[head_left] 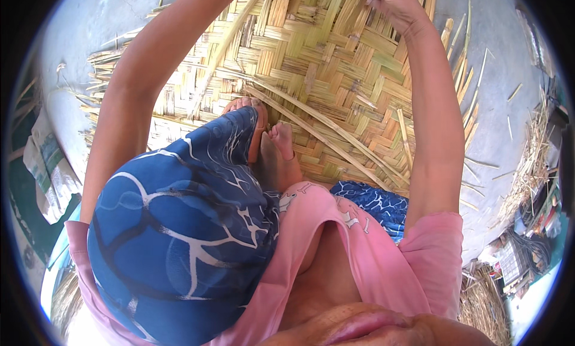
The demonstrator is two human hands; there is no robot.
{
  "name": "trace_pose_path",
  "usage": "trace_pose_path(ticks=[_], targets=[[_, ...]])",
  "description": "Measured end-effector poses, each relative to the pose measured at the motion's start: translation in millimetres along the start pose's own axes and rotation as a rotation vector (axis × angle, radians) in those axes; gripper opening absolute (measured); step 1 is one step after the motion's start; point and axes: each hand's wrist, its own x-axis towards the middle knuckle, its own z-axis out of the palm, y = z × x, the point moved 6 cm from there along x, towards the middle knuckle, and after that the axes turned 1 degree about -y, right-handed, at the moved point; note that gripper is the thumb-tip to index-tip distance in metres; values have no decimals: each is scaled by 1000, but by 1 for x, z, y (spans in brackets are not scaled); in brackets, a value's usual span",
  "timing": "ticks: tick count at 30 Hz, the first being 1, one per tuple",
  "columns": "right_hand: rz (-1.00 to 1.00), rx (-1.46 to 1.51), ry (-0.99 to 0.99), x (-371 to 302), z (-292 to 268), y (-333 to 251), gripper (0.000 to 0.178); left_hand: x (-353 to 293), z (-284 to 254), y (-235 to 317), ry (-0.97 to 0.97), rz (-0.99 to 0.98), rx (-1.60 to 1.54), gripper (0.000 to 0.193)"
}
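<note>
A half-woven mat [335, 76] of flat yellow-green strips, crossed in a slanting pattern, lies on the floor in front of me. My right hand [392, 4] is over its far right part, cut by the upper edge. Its visible fingers curl down toward the weave; what they grip, if anything, is hidden. My left arm [144, 76] reaches over the far left part, and its hand is beyond the upper edge. Two long loose strips [326, 130] lie slantwise across the mat. Another pale strip [230, 37] runs up toward my left wrist.
My bare foot [281, 139] and a sandalled foot [242, 103] rest at the mat's near side. My raised knee in blue patterned cloth [185, 226] blocks the lower left. Loose strip ends stick out around the mat onto the grey floor [491, 106]. Straw [530, 154] lies at right.
</note>
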Motion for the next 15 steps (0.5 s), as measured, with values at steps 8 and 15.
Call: trace_pose_path(ticks=[8, 15], targets=[[-111, 435, -228, -4, 11, -7, 26, -27, 28, 24, -123, -94, -461, 21], [173, 212, -204, 17, 15, -9, 41, -41, 38, 35, -183, -130, -627, 26]])
